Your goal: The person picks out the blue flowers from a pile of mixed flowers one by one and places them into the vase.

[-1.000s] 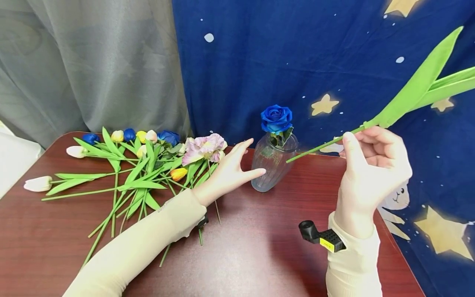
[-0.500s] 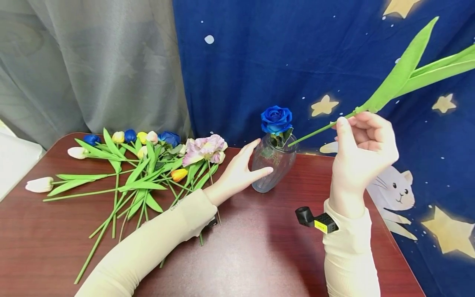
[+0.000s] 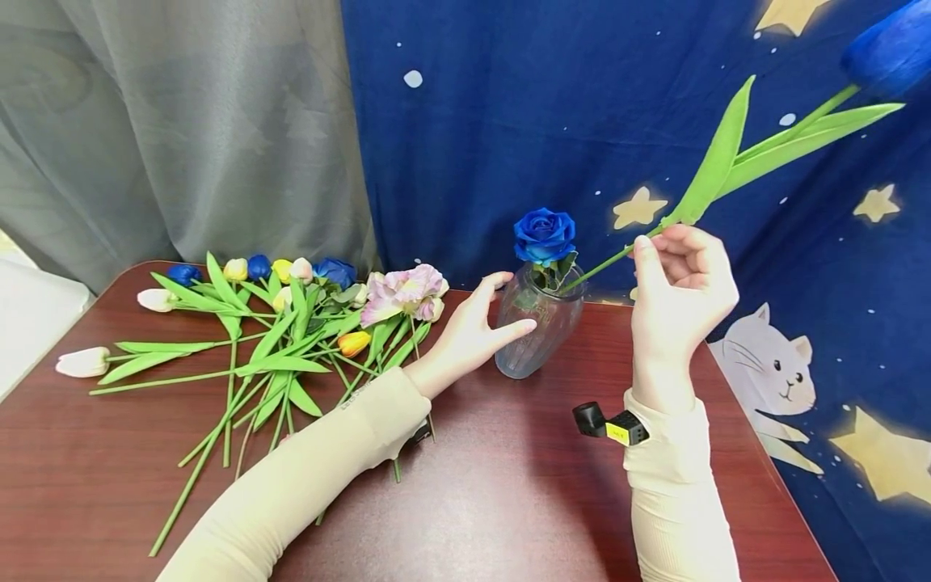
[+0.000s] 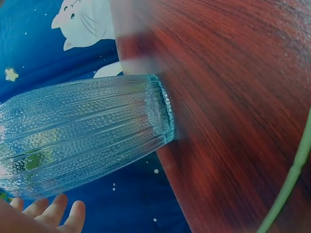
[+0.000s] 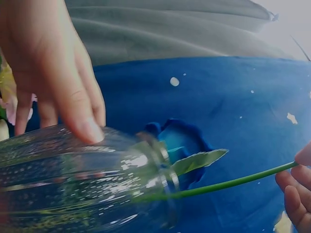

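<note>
A clear ribbed glass vase (image 3: 534, 331) stands on the table with a blue rose (image 3: 545, 236) in its mouth. My right hand (image 3: 684, 295) pinches the green stem of a blue tulip (image 3: 890, 48) between thumb and fingers. The tulip slants up to the right, and its lower stem end (image 5: 233, 183) is inside the vase's mouth in the right wrist view. My left hand (image 3: 473, 331) is at the vase's left side, thumb and fingers spread. In the right wrist view its thumb lies against or just before the glass; contact is hard to tell.
A loose pile of artificial flowers lies on the left of the table (image 3: 465, 501): white tulips (image 3: 83, 362), an orange tulip (image 3: 353, 343), a pink-lilac flower (image 3: 403, 293) and several others. A blue star-patterned curtain (image 3: 465, 145) and a grey curtain (image 3: 254, 145) hang behind.
My right hand has moved left and brought the tulip's stem end into the vase's mouth; the blue bloom now shows. My left hand has shifted slightly right, closer to the vase.
</note>
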### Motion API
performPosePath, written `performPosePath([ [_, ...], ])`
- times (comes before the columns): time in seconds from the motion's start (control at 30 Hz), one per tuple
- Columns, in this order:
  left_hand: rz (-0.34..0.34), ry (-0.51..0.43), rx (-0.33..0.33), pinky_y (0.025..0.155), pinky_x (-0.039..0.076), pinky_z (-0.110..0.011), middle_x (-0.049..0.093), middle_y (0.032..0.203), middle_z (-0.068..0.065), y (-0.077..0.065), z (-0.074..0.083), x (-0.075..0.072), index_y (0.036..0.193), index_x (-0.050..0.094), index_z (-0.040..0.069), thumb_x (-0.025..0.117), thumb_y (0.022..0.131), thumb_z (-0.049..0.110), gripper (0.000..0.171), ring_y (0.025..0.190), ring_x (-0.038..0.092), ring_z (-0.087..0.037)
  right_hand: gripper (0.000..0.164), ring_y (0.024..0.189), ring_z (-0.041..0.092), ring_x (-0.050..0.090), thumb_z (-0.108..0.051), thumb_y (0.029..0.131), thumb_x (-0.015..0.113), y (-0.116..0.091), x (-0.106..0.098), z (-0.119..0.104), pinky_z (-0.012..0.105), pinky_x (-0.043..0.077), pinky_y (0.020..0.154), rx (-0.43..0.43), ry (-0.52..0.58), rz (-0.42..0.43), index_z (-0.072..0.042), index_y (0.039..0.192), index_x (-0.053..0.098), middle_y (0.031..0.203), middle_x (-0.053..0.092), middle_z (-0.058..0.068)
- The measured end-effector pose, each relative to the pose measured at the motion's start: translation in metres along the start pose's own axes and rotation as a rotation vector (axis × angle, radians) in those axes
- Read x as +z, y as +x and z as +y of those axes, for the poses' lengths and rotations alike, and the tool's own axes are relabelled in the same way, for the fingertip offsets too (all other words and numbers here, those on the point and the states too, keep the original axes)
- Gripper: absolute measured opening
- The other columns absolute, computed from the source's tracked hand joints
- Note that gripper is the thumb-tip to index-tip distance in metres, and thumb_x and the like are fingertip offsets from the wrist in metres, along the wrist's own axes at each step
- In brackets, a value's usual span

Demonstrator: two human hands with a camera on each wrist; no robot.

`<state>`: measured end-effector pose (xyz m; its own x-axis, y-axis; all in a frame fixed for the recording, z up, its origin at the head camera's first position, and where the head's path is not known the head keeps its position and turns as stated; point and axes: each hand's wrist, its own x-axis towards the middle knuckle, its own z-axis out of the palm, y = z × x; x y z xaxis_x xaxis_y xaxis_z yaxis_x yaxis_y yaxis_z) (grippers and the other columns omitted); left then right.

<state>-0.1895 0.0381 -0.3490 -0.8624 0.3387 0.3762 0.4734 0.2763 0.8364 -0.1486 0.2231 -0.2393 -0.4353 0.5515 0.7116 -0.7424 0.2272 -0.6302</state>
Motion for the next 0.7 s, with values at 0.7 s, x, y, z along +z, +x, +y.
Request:
performPosePath([
  [0.7,0.063,0.040,0.068,0.101,0.038,-0.028,0.044,0.142,-0.001,0.001,-0.011,0.009,0.142,0.042,0.010,0.074,0.083,0.038,0.073,0.127,0.041,-0.010,0.017,0.065,0.011,0.062,-0.001,0.080,0.072,-0.029,-0.004,0.036,0.021,0.044,0.058,0.114,-0.208,-0.154,0.006,0.094,0.066,0.077,0.064,0.002],
])
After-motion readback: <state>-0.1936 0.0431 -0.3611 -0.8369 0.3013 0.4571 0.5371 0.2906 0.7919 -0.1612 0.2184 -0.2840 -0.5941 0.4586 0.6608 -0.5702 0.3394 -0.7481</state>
